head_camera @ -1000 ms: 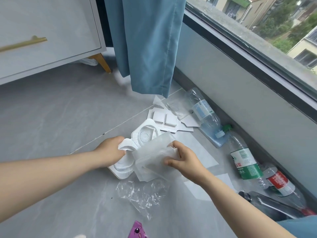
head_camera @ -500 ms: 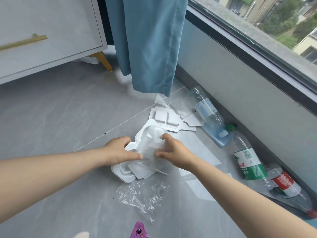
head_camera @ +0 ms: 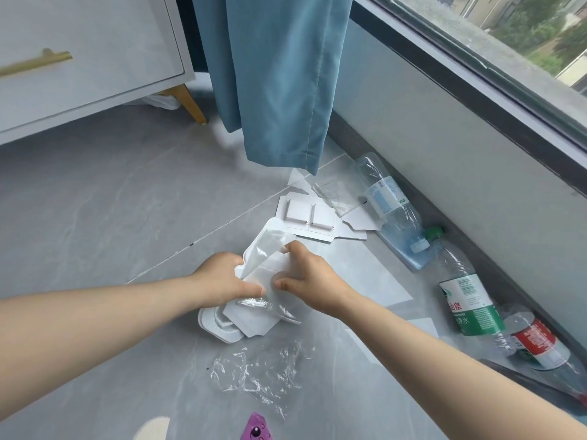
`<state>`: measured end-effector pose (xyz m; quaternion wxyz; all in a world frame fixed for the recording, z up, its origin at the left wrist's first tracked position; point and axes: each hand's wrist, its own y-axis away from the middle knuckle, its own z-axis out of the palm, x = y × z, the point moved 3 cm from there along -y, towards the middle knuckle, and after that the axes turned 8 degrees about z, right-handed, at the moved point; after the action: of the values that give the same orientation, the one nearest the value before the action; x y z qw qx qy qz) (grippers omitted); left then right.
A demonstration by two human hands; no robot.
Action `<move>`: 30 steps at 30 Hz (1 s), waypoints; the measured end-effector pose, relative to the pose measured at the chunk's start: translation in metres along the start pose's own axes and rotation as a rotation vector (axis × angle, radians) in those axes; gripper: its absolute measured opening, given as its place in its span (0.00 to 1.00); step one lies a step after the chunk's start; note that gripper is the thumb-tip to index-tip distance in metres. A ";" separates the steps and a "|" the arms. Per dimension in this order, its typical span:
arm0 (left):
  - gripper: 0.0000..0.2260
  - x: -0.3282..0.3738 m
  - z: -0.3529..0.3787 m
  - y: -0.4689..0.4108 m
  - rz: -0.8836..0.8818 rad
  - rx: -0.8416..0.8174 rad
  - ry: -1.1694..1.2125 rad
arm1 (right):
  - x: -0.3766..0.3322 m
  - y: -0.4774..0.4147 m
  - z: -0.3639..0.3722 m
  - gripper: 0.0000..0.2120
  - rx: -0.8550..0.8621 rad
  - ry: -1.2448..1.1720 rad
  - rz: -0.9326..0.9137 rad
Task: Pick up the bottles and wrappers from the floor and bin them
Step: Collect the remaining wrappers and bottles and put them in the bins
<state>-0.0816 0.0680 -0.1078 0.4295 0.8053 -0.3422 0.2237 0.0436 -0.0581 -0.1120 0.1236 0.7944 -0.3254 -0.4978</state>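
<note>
On the grey floor (head_camera: 95, 217), a bundle of white wrappers (head_camera: 266, 249) was gripped by left hand (head_camera: 222, 277) and right hand (head_camera: 309, 276), fingers curled; bottles (head_camera: 394, 214) were left beside the wall.

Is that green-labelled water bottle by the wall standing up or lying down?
Lying down. The green-labelled bottle rests on its side on the floor, its green cap pointing toward the blue-labelled bottle.

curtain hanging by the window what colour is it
The curtain is plain teal blue, clearest in the head view.
</note>
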 end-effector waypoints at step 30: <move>0.27 -0.007 -0.002 0.001 -0.148 0.060 0.192 | 0.069 -0.006 -0.130 0.38 0.639 0.331 0.295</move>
<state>-0.0871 0.0716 -0.1103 0.4511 0.8157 -0.2323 0.2778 0.1792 -0.1145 -0.1026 -0.0092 0.8071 -0.5504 -0.2136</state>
